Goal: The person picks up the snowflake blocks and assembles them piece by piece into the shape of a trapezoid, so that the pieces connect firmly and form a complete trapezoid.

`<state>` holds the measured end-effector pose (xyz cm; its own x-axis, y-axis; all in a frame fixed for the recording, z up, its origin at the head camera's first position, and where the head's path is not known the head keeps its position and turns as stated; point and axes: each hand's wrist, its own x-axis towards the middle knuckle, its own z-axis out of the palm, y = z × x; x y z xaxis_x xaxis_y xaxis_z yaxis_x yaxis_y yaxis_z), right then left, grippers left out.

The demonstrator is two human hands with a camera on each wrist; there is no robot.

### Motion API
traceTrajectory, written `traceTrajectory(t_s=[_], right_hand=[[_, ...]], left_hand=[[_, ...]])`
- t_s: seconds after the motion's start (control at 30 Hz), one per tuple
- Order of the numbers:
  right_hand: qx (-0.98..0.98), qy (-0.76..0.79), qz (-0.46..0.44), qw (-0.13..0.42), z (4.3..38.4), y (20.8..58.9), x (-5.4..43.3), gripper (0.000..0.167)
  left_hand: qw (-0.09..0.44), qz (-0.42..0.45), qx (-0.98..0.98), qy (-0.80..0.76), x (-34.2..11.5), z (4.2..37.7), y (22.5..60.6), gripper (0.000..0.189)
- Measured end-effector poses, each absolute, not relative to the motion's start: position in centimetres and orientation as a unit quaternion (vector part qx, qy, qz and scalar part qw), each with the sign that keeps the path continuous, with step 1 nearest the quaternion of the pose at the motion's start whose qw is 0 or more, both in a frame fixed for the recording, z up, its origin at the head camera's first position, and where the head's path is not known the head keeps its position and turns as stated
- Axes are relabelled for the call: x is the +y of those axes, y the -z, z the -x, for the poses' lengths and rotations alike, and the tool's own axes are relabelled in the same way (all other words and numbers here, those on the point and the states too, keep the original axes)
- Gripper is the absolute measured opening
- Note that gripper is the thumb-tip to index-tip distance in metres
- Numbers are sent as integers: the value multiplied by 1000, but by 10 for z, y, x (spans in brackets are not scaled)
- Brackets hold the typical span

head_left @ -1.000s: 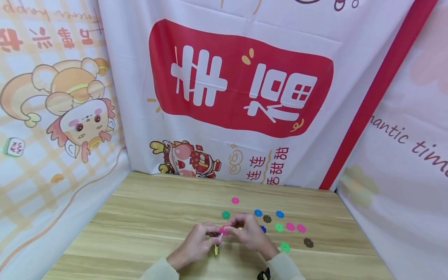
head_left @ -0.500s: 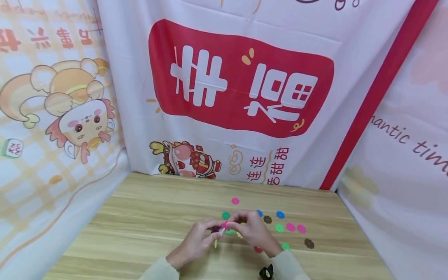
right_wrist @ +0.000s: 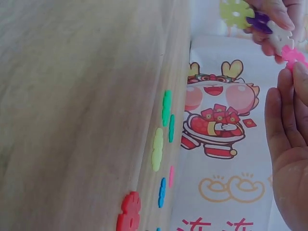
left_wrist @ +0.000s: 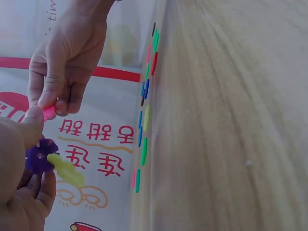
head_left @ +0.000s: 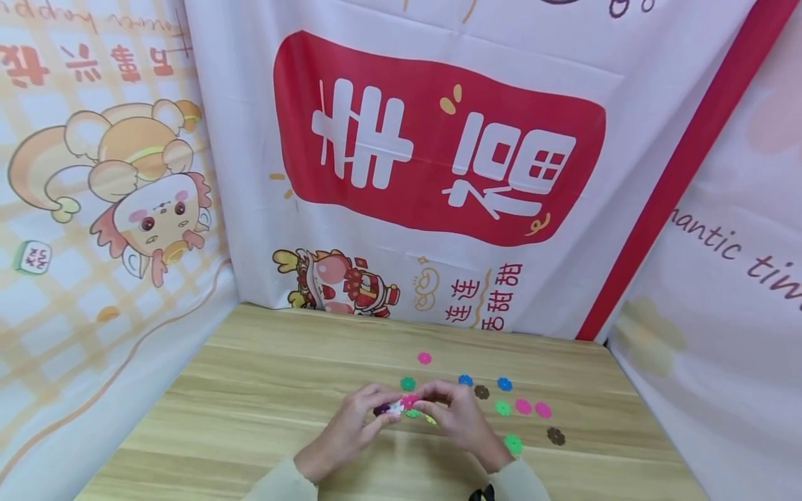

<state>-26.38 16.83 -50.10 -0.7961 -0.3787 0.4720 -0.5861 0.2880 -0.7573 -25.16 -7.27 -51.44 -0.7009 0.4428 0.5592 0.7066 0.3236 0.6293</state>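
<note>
A short chain of flower-shaped interlocking discs hangs between both hands above the table. Its yellow disc (right_wrist: 235,13) joins a purple disc (left_wrist: 39,159), then a white disc (right_wrist: 280,38) and a pink disc (head_left: 410,401) at the right end. My left hand (head_left: 346,426) grips the chain around the white and purple discs. With thumb and fingers, my right hand (head_left: 459,419) pinches the pink disc, which touches the white one. How deep their slots interlock cannot be made out. In the head view the yellow disc is hidden.
Loose discs lie to the right on the wooden table (head_left: 250,390): a pink one (head_left: 425,358), a green one (head_left: 408,383), a brown one (head_left: 555,436) and several others. Red discs (right_wrist: 129,211) show in the right wrist view. Printed cloth (head_left: 564,292) walls the table.
The chain has turned in the left hand, so its yellow end no longer shows below that hand in the head view. The right hand keeps its pinch on the pink disc.
</note>
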Motion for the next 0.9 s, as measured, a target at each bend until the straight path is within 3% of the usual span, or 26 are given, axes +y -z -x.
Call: traceTrajectory(t_s=[0.17, 0.33, 0.5, 0.63, 0.9], right_hand=[[-791, -475, -348, 166, 261, 502, 165, 11], [-798, -416, -362, 241, 258, 494, 158, 19], [-811, -374, -354, 278, 254, 489, 150, 20], [-822, -423, -289, 249, 250, 490, 145, 15], [-783, -597, -110, 136, 247, 492, 137, 5]], left_hand=[[179, 390, -792, 435, -72, 252, 514, 35], [263, 420, -787, 368, -67, 254, 513, 40], [304, 417, -789, 333, -63, 255, 516, 45], [312, 412, -789, 332, -61, 256, 518, 45], [294, 402, -773, 393, -58, 256, 513, 34]])
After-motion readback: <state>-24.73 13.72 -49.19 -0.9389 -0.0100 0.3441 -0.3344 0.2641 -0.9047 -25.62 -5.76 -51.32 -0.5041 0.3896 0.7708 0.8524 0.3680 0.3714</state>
